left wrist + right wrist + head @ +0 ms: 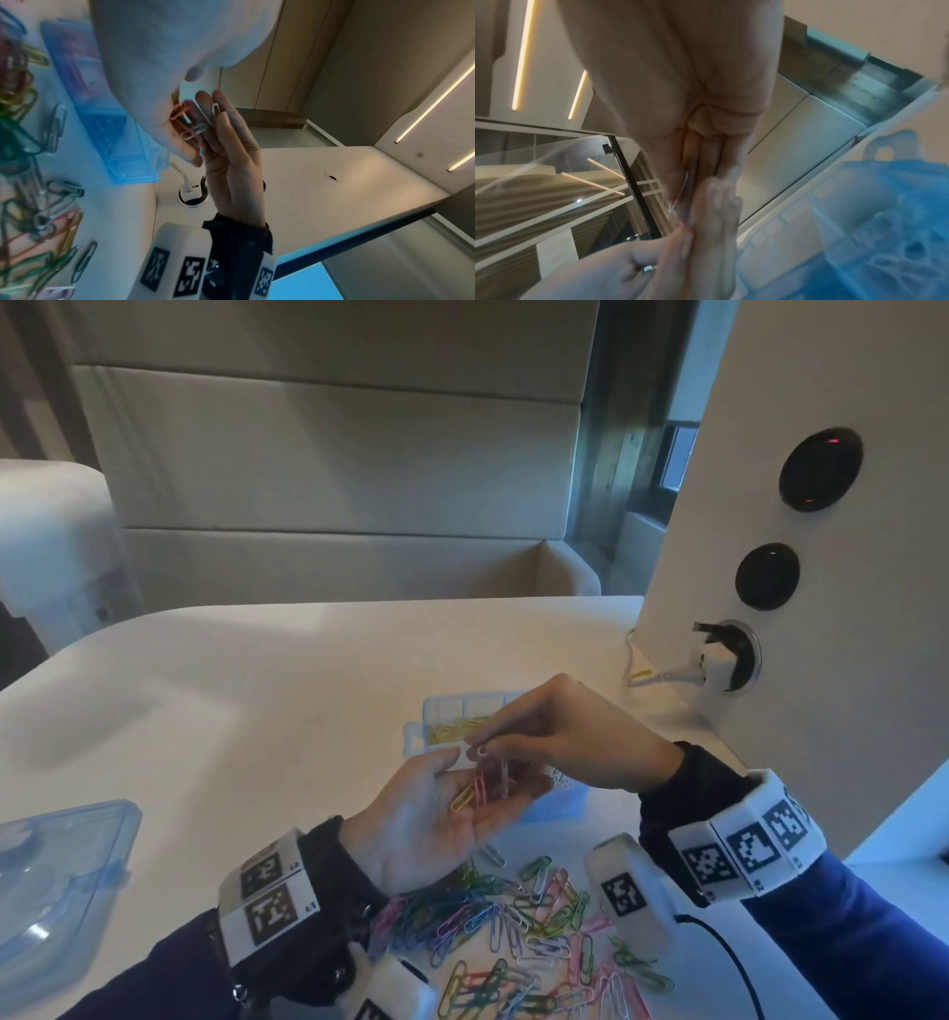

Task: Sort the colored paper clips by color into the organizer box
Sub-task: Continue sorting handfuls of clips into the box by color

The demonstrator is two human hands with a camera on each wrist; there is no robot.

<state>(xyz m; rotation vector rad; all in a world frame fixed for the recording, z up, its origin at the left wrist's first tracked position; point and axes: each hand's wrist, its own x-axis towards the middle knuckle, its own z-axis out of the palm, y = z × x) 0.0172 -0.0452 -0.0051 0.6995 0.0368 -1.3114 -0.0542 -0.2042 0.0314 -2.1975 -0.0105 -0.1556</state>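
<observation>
We see the left hand (436, 819) palm-up above the tabletop (257, 690), fingers relaxed and cupped, carrying a few clips: a yellow clip (462, 797), a pink clip (480, 785) and a pale clip (504, 775) lying across the fingers. The right hand (560, 737) comes in from the right with thumb and forefinger pinched on a white clip (215, 113), right over the left fingertips; the 2 hands touch there. In the right wrist view the pinched clip is only a thin blurred sliver.

Just behind the hands sits the organizer box (441, 711), clear blue, on the tabletop, with yellow clips (457, 729) in 1 far-left compartment; the rest of it is mostly hidden by the hands. The unsorted pile of mixed clips (524, 932) lies on the tabletop nearest us, below both wrists. A clear blue lid (56, 875) lies well apart at the left edge. A white plug (716, 667) sits in a socket on the right panel.
</observation>
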